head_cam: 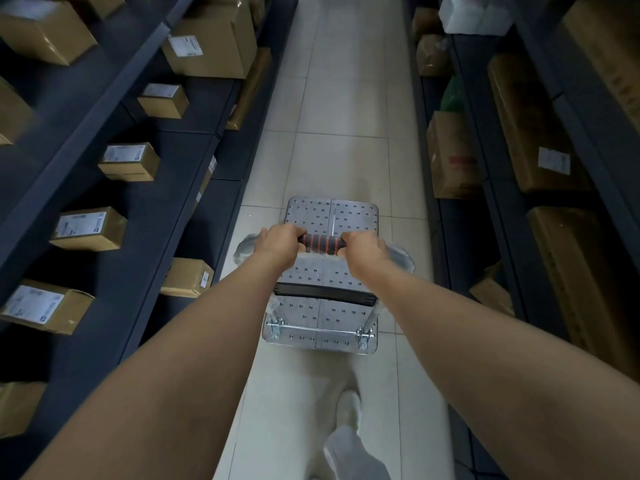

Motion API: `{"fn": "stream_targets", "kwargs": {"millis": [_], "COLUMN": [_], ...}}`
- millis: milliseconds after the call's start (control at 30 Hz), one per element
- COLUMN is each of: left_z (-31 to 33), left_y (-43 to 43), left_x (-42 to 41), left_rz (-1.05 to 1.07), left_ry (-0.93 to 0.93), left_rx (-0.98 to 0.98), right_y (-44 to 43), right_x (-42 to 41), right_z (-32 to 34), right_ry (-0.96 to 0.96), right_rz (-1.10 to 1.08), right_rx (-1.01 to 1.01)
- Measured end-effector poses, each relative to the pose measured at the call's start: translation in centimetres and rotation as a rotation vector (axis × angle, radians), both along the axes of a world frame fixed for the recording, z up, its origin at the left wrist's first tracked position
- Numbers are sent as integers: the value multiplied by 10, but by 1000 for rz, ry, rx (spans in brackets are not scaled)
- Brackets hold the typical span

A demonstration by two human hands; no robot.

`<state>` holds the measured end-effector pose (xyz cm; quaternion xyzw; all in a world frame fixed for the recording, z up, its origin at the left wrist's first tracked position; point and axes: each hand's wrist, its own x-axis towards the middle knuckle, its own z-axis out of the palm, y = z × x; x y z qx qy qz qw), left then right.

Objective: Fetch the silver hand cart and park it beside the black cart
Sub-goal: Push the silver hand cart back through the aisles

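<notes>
The silver hand cart [330, 216] stands on the tiled aisle floor in front of me, its studded metal deck bare. Its handle [320, 244] has a black grip with red stripes. My left hand [278, 242] grips the left end of the handle and my right hand [363, 247] grips the right end, both arms stretched forward. Clear plastic wrap shows on the handle's corners outside each hand. No black cart is in view.
Dark shelving [114, 98] with labelled cardboard boxes [130, 161] lines the left side; more shelves with larger boxes [450, 157] line the right. The pale tiled aisle [346, 81] runs straight ahead between them. My foot [349, 407] is below the cart.
</notes>
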<state>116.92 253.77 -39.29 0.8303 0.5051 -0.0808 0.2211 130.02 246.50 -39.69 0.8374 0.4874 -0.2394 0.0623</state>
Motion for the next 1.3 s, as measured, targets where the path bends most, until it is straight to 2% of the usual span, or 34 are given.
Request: {"fn": "stream_targets", "kwargs": {"millis": [200,433,733,1000,1300], "left_z": [1,0,-6,-8,-6], "left_y": [38,82,140,206,281], "left_x": [29,66,105,125,130], "left_rz": [15,8,-100,-186,-194], "left_ry": [10,23,44,55,59], "left_rx": [-60,-25,-8,-10,-2], "right_y": [35,78,130,189,260], "right_x": [27,67,106,122,124], "right_z": [2,-1,-9,-7,-11], "right_ry": [31,54,83,49,112], "right_rz": [-16,-56,-148,-161,-228], "right_rx": [-8,36,62,23,82]}}
